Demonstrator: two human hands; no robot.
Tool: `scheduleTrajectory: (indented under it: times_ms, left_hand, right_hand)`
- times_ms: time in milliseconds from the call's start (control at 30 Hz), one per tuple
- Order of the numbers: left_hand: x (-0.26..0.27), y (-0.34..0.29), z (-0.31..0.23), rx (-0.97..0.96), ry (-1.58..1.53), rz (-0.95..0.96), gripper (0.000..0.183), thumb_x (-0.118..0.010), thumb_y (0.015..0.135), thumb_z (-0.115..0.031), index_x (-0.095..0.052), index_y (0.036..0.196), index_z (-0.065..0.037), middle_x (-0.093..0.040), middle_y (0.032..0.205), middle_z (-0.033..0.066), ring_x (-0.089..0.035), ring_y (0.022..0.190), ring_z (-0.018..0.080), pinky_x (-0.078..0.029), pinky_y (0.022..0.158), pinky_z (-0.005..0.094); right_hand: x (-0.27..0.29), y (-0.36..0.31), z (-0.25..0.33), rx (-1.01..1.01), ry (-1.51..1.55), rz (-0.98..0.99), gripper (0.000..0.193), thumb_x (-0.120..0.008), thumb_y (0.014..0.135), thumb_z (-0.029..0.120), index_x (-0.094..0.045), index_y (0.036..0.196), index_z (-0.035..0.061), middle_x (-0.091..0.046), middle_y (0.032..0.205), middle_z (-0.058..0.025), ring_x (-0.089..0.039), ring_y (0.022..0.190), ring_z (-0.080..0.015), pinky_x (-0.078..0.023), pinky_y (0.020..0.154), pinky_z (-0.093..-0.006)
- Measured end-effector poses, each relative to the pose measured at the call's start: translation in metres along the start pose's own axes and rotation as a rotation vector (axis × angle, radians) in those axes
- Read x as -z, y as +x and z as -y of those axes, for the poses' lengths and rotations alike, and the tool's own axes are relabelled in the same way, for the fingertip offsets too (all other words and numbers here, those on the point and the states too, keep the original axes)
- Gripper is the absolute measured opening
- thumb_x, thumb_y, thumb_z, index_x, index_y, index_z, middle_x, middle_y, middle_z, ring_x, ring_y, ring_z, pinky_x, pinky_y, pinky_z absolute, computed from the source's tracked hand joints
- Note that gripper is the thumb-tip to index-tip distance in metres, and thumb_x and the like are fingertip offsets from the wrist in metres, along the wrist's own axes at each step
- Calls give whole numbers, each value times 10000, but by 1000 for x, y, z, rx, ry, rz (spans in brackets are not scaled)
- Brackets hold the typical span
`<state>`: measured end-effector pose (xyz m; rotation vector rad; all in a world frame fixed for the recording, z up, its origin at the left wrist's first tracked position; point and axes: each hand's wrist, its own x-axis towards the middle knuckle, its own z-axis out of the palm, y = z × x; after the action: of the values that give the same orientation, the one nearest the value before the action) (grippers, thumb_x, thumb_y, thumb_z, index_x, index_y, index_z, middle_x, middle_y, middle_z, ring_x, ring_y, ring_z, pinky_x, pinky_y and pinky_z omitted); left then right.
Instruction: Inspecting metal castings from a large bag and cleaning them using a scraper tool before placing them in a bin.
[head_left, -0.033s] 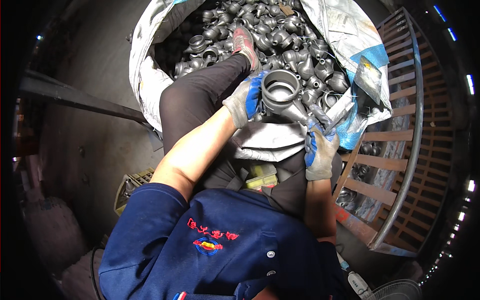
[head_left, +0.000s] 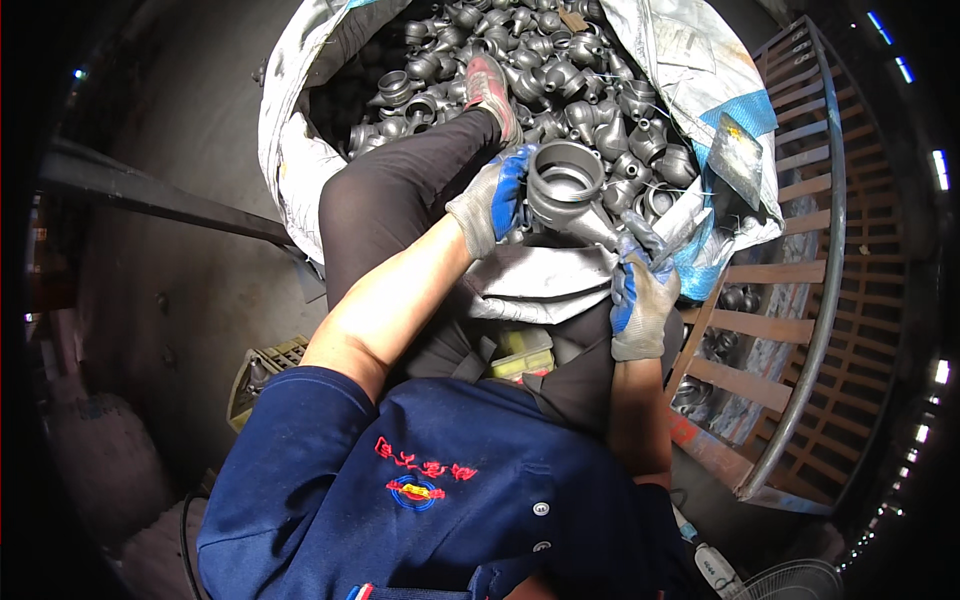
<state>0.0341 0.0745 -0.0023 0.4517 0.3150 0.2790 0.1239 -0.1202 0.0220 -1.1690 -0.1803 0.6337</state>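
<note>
My left hand (head_left: 498, 200), in a grey and blue glove, is closed on the side of a grey metal casting (head_left: 564, 178). The casting is bulb-shaped, its wide round mouth turned up toward me and its neck tapering toward my right hand. My right hand (head_left: 642, 295), gloved alike, has its fingers closed at the narrow end of the casting. A dark grey, rounded piece (head_left: 645, 232) shows by those fingers; I cannot tell whether it is a tool or a glove finger. Below both hands hangs the folded edge of a white woven sack (head_left: 545, 280).
Many similar castings (head_left: 530, 50) fill the open sack, and my shoe (head_left: 487, 88) rests among them. To the right stands a metal crate with slatted sides (head_left: 780, 328), with more castings inside. A yellow basket (head_left: 250, 385) sits low left. A fan (head_left: 795, 580) shows at lower right.
The casting has shifted very slightly to the right and tilted a little in my hands. Both hands keep nearly the same place.
</note>
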Motion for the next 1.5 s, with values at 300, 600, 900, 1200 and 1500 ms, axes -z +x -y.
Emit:
scheduleTrajectory:
  times_ms: [300,600,900,1200,1500]
  left_hand:
    - [-24,-14,5,43,233,-206,298,-463,896,-297,-545,1084,-81,-620,941,54,-614,790,148,-514,651,279]
    - [-56,-29,-3,-61,323,-216,303,-475,904,-309,-554,1071,-69,-603,923,35,-587,737,102,-486,592,238]
    - [-42,-25,0,-179,461,-161,301,-492,907,-266,-538,1109,-47,-578,1009,48,-554,905,112,-467,788,267]
    - [-44,-24,-1,-233,226,-2,240,-537,870,-116,-541,1093,-29,-588,1023,65,-570,942,145,-485,832,288]
    - [-42,-22,-2,-239,231,114,281,-500,874,-128,-525,1129,-13,-579,1092,85,-534,1035,170,-413,929,309]
  right_hand:
    - [-11,-25,20,3,-53,-62,317,-599,805,37,-520,1111,25,-539,809,-16,-462,564,-40,-350,456,-169]
    - [-4,-22,17,-46,9,-13,150,-540,842,32,-473,975,15,-489,693,-8,-385,472,-31,-288,391,-156]
    - [5,-24,9,-61,173,127,126,-504,875,57,-439,981,37,-464,730,-19,-384,487,-53,-307,396,-171]
    - [19,-20,-8,-276,357,67,147,-473,916,195,-496,921,50,-468,688,-35,-368,457,-58,-292,362,-183]
    - [24,-18,-14,-381,346,12,252,-468,917,300,-498,866,55,-497,664,-64,-375,375,-78,-279,296,-202]
